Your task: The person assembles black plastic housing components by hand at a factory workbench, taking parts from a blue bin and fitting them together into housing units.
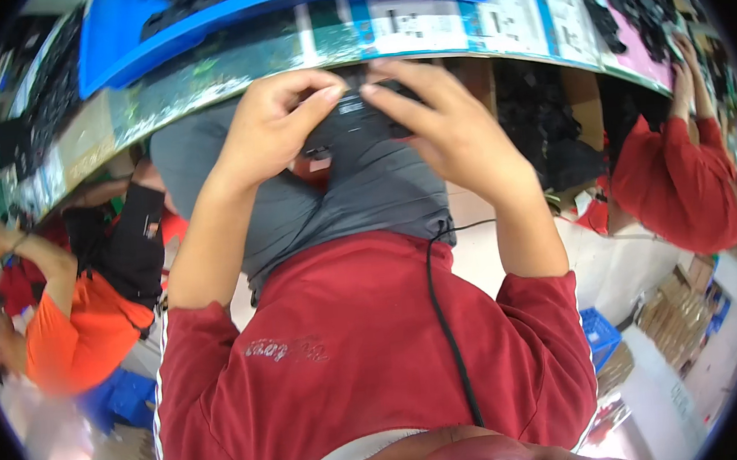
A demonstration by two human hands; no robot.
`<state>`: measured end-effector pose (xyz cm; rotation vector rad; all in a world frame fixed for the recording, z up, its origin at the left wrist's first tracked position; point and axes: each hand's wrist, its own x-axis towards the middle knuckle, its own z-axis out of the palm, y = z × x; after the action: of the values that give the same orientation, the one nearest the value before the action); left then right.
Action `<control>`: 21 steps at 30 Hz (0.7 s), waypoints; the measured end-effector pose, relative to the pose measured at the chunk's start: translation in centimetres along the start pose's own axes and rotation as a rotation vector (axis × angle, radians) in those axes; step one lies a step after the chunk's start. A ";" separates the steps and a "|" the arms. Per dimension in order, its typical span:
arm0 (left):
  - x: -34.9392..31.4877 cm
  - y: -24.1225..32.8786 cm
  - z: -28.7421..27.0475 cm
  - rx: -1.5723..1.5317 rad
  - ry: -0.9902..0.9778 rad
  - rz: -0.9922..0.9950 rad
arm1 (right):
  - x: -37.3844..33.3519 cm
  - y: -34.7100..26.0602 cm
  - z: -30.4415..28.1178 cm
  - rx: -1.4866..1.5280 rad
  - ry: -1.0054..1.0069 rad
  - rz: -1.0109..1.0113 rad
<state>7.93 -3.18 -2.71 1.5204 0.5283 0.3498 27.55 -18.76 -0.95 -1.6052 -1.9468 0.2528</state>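
My left hand (280,125) is above my lap by the table edge, its thumb and forefinger pressed together. Whatever lies in that pinch is too small and dark to make out. Facing it, my right hand (447,126) has its thumb and forefinger tips close to each other, smeared by motion. Between the two sets of fingertips shows a small black thing with pale marks (350,105), against my dark grey trousers. Which fingers touch it, I cannot tell.
A blue tray (284,7) sits on the worktable (205,96) ahead, beside white printed sheets (418,26). Black parts (639,6) are heaped at the far right. Co-workers sit on both sides, one in orange (85,335), one in red (677,183). A black cable (438,302) crosses my shirt.
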 end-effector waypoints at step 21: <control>4.9 -3.5 -3.6 1.064 0.387 0.389 | -10.4 19.5 -18.6 -0.541 0.565 0.786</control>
<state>9.76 2.40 -6.63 2.6261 0.7819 0.7422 54.88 -27.77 0.89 -2.4094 -0.9270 -0.4282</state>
